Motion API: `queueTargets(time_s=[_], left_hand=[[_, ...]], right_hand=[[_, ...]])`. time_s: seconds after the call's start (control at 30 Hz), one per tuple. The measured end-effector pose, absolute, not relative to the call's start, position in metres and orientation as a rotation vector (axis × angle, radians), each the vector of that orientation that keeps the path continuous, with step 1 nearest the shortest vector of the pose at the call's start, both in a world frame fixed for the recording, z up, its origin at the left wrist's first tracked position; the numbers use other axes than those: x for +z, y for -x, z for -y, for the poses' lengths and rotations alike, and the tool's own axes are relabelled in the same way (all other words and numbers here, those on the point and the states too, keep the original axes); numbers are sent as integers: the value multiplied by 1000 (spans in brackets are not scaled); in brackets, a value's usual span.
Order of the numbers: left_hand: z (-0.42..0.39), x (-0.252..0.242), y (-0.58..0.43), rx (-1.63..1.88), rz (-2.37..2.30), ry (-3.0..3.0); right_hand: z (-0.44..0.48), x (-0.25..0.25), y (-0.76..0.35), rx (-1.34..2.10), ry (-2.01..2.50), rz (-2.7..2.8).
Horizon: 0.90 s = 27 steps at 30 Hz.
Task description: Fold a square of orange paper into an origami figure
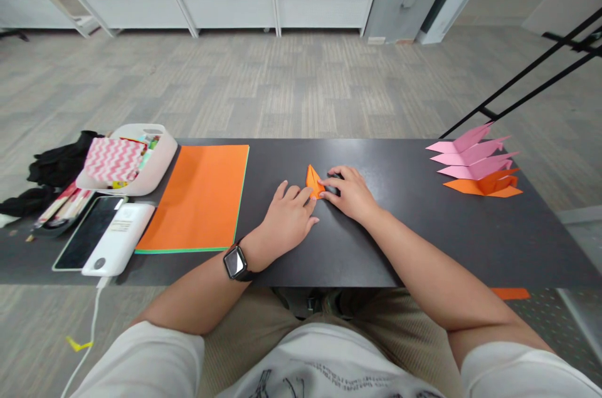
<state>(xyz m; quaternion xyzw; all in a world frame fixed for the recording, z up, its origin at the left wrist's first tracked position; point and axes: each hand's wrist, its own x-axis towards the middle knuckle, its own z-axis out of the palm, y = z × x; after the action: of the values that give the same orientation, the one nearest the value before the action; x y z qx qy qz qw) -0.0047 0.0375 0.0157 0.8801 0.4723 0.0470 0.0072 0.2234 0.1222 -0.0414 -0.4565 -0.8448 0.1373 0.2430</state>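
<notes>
A small folded orange paper (312, 180) lies on the dark table, its pointed tip facing away from me. My left hand (290, 217), with a watch on the wrist, rests at its lower left; the fingers are spread and a fingertip touches the paper's lower edge. From the right, my right hand (350, 194) has its thumb and index finger on the paper's right side, near its lower corner. These fingers are bent around that edge, and the paper stays down on the tabletop.
Orange sheets (197, 197) lie left of my hands. Farther left are a white basket (162, 163), a phone (89, 232), a white power bank (120, 238) with a cable, and black cloth (61, 160). Pink folded birds (463, 150) and an orange one (489, 185) stand at the right.
</notes>
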Motion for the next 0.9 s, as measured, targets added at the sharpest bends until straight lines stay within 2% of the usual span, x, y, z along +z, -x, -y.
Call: queueTargets(time_s=[0.63,0.9], left_hand=[[-65,23,30,145,-1376,-2470],[-63,25,31,121,-1335,-2589]], right_hand=[[-132,-41,-230,459,1239,2294],[-136,-40,-234,496,1226,2307]])
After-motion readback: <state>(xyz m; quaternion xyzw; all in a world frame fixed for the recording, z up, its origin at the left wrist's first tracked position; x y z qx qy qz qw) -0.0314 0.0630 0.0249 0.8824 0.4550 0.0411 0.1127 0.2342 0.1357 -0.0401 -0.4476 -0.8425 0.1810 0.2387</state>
